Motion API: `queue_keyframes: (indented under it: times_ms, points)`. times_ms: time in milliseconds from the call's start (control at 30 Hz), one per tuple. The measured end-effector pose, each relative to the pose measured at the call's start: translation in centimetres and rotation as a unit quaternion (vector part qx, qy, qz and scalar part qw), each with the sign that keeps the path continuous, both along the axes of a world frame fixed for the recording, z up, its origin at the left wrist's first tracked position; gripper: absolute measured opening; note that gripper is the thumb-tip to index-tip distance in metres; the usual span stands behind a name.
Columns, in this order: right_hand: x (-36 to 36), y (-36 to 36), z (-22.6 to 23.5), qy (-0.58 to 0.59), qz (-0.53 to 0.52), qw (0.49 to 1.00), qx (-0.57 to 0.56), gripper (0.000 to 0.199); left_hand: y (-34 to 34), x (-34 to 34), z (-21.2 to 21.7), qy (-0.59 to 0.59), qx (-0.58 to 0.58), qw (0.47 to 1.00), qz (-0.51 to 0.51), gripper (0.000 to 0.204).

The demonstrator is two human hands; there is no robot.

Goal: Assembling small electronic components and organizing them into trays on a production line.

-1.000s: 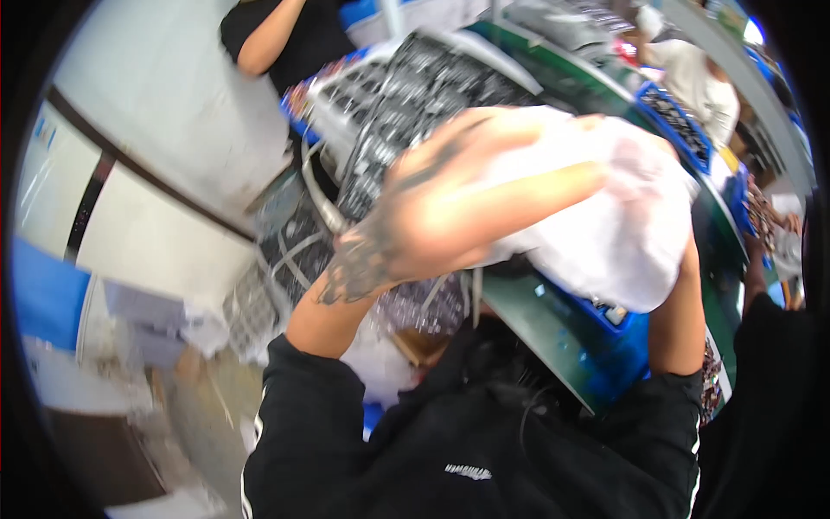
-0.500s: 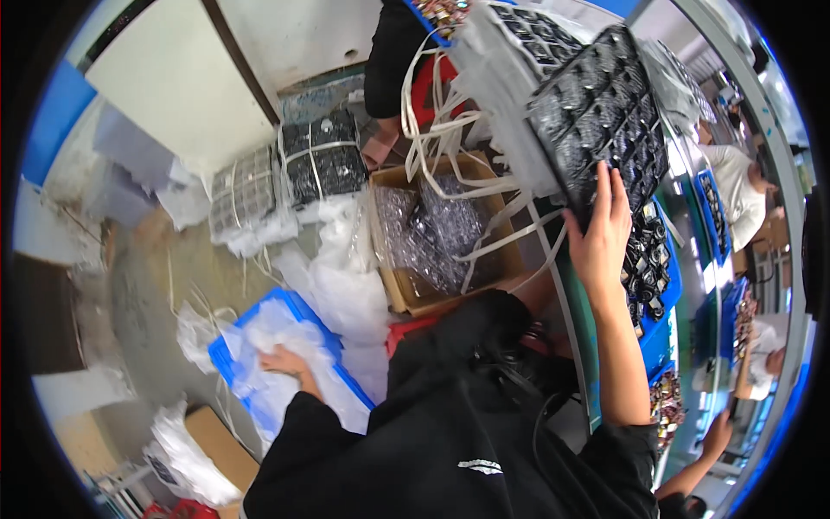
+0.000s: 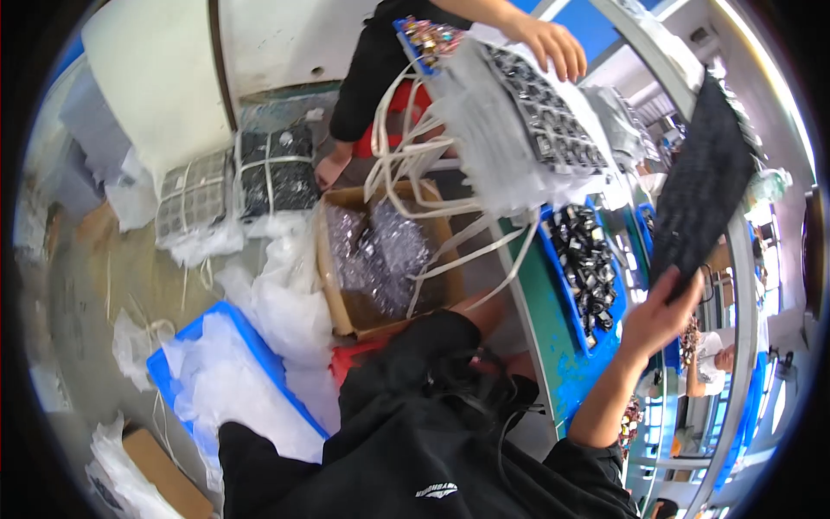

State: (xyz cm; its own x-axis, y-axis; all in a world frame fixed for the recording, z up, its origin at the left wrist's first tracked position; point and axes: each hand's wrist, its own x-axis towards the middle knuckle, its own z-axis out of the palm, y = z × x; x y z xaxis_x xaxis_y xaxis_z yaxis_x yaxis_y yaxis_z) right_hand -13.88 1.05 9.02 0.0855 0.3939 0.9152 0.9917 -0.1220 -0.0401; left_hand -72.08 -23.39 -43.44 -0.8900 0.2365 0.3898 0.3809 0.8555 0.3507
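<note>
Right hand (image 3: 661, 316) was raised over the green tabletop (image 3: 540, 324), its fingers closed on the lower corner of a flat black plastic compartment tray (image 3: 705, 186) that stood tilted on edge, rising up and to the right from the grip. Left hand was out of view, so whether it was open or closed could not be told; only the black sleeve of the person's jacket (image 3: 415, 441) filled the lower middle. Just left of the raised tray, a shallow blue plastic bin (image 3: 588, 264) full of small black and silver parts lay on the tabletop. Above it rested a stack of dark compartment trays wrapped in clear plastic film (image 3: 527, 134), with loose white strapping bands (image 3: 415, 173) trailing off its near side; a co-worker's hand (image 3: 553, 43) lay flat on top of that stack. On the floor to the left of the tabletop stood an open brown cardboard box (image 3: 380, 259) lined with crumpled clear plastic. Further left, two strapped bundles of trays (image 3: 238, 182) sat side by side near the wall, and a blue plastic crate (image 3: 216, 381) holding white plastic sheeting lay near the person's legs, well apart from the bundles.
</note>
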Motion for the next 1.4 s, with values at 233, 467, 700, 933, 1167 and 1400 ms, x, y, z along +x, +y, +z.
queue_keyframes:
  times_ms: [233,467,700,933,1167,1400]
  points:
    - [-12.6,-7.7,-3.3,-0.068,0.091,0.972,-0.207,0.027,-27.6,2.0,13.4,0.048,-0.196,0.952,0.230,0.036]
    - [-22.9,0.8,-19.3,0.064,0.373,0.808,-0.452,0.063,-21.0,3.2,9.5,-0.004,-0.209,0.942,0.262,0.036]
    - [-20.2,3.8,-28.4,0.026,0.242,0.851,-0.465,0.061,-6.1,1.1,4.2,-0.048,-0.215,0.957,0.187,0.036]
    - [-16.5,5.1,-33.1,0.204,0.160,0.806,-0.532,0.077,5.5,0.2,1.5,0.007,-0.181,0.979,0.097,0.036]
    - [-16.1,3.7,-12.3,0.203,0.518,0.588,-0.588,0.031,25.1,5.4,12.7,-0.049,0.244,0.923,-0.294,0.023]
    - [3.1,16.9,1.6,0.238,0.231,0.925,-0.185,0.015,40.7,29.0,32.4,-0.314,0.374,0.647,-0.586,0.010]
